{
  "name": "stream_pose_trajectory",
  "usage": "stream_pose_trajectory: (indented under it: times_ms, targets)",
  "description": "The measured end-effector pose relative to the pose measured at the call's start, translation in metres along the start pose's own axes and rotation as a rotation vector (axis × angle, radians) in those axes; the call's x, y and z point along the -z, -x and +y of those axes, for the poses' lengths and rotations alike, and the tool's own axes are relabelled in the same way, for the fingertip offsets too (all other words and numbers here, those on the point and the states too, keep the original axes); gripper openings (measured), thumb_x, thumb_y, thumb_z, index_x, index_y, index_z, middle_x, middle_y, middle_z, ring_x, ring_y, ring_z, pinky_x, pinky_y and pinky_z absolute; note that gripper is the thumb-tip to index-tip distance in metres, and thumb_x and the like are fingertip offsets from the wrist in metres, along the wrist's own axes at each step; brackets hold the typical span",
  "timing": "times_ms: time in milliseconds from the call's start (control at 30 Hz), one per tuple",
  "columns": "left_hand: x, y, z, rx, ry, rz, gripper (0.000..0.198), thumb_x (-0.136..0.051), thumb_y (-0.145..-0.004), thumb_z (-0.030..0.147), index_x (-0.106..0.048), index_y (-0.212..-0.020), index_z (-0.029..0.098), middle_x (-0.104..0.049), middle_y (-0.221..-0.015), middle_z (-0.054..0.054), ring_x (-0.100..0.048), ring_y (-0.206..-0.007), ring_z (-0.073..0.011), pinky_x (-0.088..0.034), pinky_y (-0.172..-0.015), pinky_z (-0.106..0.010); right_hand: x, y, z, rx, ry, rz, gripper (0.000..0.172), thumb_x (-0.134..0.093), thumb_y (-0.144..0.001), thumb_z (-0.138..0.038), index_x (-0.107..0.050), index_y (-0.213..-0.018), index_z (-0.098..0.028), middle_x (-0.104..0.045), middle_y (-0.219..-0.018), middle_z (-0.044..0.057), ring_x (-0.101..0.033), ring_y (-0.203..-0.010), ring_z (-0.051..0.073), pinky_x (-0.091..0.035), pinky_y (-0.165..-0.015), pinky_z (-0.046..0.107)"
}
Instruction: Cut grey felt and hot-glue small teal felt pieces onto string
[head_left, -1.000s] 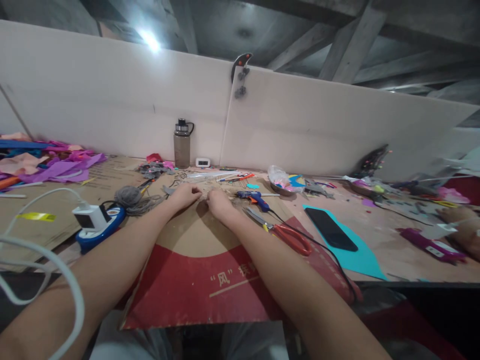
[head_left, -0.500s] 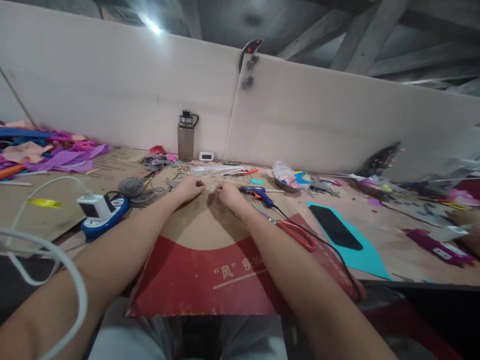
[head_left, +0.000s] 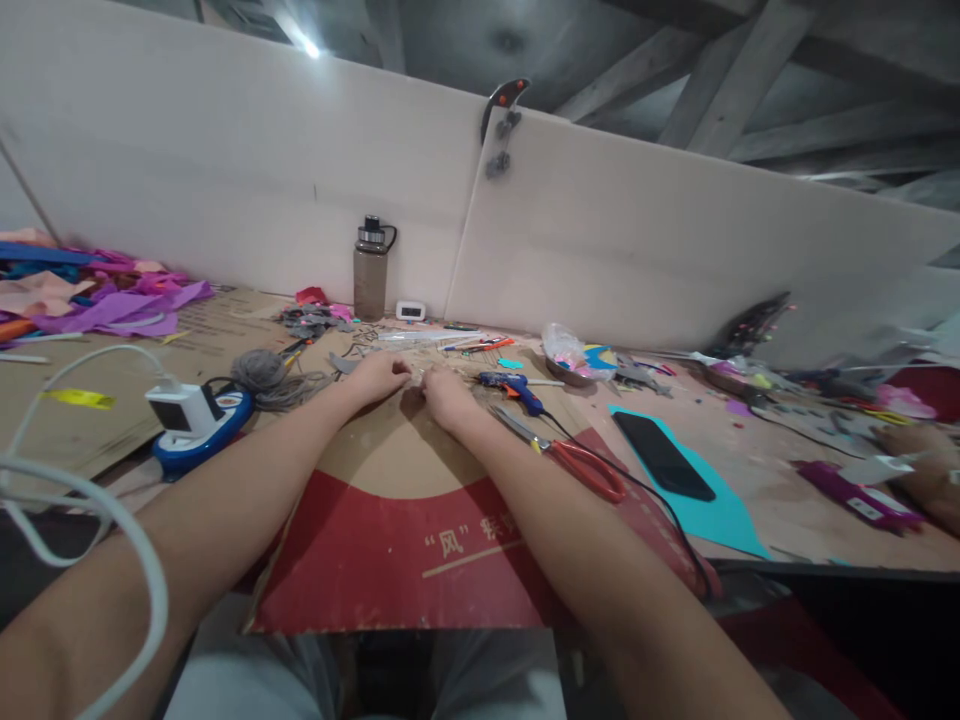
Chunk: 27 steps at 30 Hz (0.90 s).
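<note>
Both my hands rest over the far part of a red and brown cardboard sheet (head_left: 390,560), close together. My left hand (head_left: 381,377) has its fingers curled inward, thumb and fingertips near each other. Beside it, my right hand (head_left: 446,395) is closed, its fingertips turned toward the left one. Something small and pale seems to lie between the fingertips, too small to make out. To the right of my right hand are a blue glue gun (head_left: 514,388) and red-handled scissors (head_left: 585,468). Grey yarn (head_left: 261,372) sits left of my left hand.
A blue power strip (head_left: 202,440) with a white plug and cable stands at left. Behind are a water bottle (head_left: 370,275) and a small white digital device (head_left: 410,311). A phone (head_left: 664,455) lies on turquoise sheet at right. Another person's hand (head_left: 922,460) is at far right.
My right hand has shifted slightly left, nearer to my left hand, and its fingers are turned more out of sight. The whole view has moved a little; the left hand stays about in place.
</note>
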<state>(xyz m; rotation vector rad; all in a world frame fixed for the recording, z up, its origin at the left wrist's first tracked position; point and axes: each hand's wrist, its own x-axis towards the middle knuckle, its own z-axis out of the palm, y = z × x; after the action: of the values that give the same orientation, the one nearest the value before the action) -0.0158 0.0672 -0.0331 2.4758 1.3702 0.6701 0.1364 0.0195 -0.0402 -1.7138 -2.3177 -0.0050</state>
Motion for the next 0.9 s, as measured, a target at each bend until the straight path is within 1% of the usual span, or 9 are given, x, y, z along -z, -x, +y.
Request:
stream_pose_trajectory:
  times_ms: [133, 233, 300, 400, 500, 567, 633, 767, 900]
  targets:
    - [-0.001, -0.002, -0.002, 0.004, -0.019, -0.006, 0.026, -0.054, -0.075, 0.024, -0.073, -0.089, 0.015, -0.073, -0.090, -0.008, -0.064, -0.082, -0.0212, -0.047, -0.076, -0.030, -0.004, 0.001, -0.004, -0.042, -0.014, 0.038, 0.033, -0.043, -0.080, -0.002, -0.062, -0.107, -0.003, -0.061, -0.110, 0.023, -0.056, -0.104, 0.027, -0.041, -0.091, 0.036]
    - [-0.002, -0.004, -0.006, 0.008, 0.019, 0.010, 0.024, -0.055, -0.075, 0.027, -0.073, -0.088, 0.017, -0.073, -0.088, -0.006, -0.064, -0.081, -0.0200, -0.046, -0.075, -0.028, -0.002, 0.002, -0.001, -0.068, -0.075, 0.074, 0.032, -0.047, -0.077, -0.002, -0.064, -0.103, -0.008, -0.065, -0.105, 0.017, -0.058, -0.097, 0.022, -0.044, -0.085, 0.031]
    - [-0.002, -0.004, -0.007, 0.008, 0.028, 0.008, 0.024, -0.056, -0.074, 0.029, -0.072, -0.087, 0.018, -0.073, -0.087, -0.005, -0.064, -0.081, -0.0197, -0.046, -0.075, -0.028, 0.006, 0.001, 0.003, -0.091, -0.134, 0.128, 0.032, -0.046, -0.077, -0.003, -0.063, -0.103, -0.011, -0.066, -0.102, 0.012, -0.060, -0.092, 0.018, -0.045, -0.080, 0.027]
    - [-0.001, -0.003, -0.006, 0.009, 0.027, 0.005, 0.023, -0.056, -0.073, 0.028, -0.072, -0.085, 0.019, -0.073, -0.085, -0.005, -0.064, -0.081, -0.0200, -0.046, -0.075, -0.028, 0.029, -0.004, 0.015, -0.093, -0.272, 0.221, 0.027, -0.044, -0.084, -0.010, -0.064, -0.101, -0.014, -0.069, -0.095, 0.006, -0.060, -0.084, 0.013, -0.044, -0.075, 0.022]
    - [0.002, 0.000, -0.002, -0.011, 0.032, -0.009, 0.023, -0.055, -0.074, 0.028, -0.072, -0.084, 0.018, -0.073, -0.087, -0.006, -0.063, -0.081, -0.0206, -0.045, -0.076, -0.029, 0.060, -0.012, 0.040, -0.137, -0.295, 0.249, 0.024, -0.044, -0.087, -0.021, -0.067, -0.093, -0.015, -0.069, -0.085, 0.003, -0.060, -0.075, 0.012, -0.041, -0.068, 0.020]
    - [0.002, 0.001, 0.001, -0.014, 0.010, -0.029, 0.023, -0.055, -0.074, 0.028, -0.072, -0.083, 0.018, -0.073, -0.087, -0.007, -0.063, -0.080, -0.0204, -0.045, -0.073, -0.029, 0.076, -0.017, 0.064, -0.212, -0.142, 0.240, 0.027, -0.043, -0.089, -0.025, -0.068, -0.096, -0.017, -0.070, -0.090, 0.004, -0.060, -0.078, 0.012, -0.040, -0.067, 0.020]
    - [0.002, 0.000, 0.002, -0.030, -0.026, -0.056, 0.023, -0.053, -0.075, 0.027, -0.072, -0.083, 0.018, -0.073, -0.086, -0.007, -0.064, -0.079, -0.0198, -0.045, -0.072, -0.028, 0.084, -0.021, 0.090, -0.313, -0.006, 0.173, 0.028, -0.044, -0.088, -0.023, -0.068, -0.099, -0.016, -0.071, -0.094, 0.006, -0.060, -0.080, 0.012, -0.039, -0.068, 0.020]
    - [0.001, -0.001, 0.002, -0.089, -0.078, -0.099, 0.023, -0.051, -0.077, 0.027, -0.072, -0.083, 0.018, -0.072, -0.085, -0.006, -0.063, -0.077, -0.0181, -0.044, -0.071, -0.026, 0.073, -0.025, 0.132, -0.398, 0.075, 0.063, 0.022, -0.052, -0.081, -0.018, -0.072, -0.088, -0.010, -0.071, -0.090, 0.014, -0.062, -0.082, 0.017, -0.040, -0.072, 0.023]
    - [0.001, -0.001, 0.002, -0.134, -0.124, -0.113, 0.024, -0.050, -0.077, 0.026, -0.072, -0.082, 0.017, -0.071, -0.083, -0.007, -0.062, -0.075, -0.0184, -0.043, -0.069, -0.027, 0.055, -0.033, 0.155, -0.442, 0.092, -0.002, 0.017, -0.060, -0.076, -0.019, -0.072, -0.085, -0.013, -0.071, -0.094, 0.013, -0.062, -0.089, 0.018, -0.041, -0.076, 0.022]
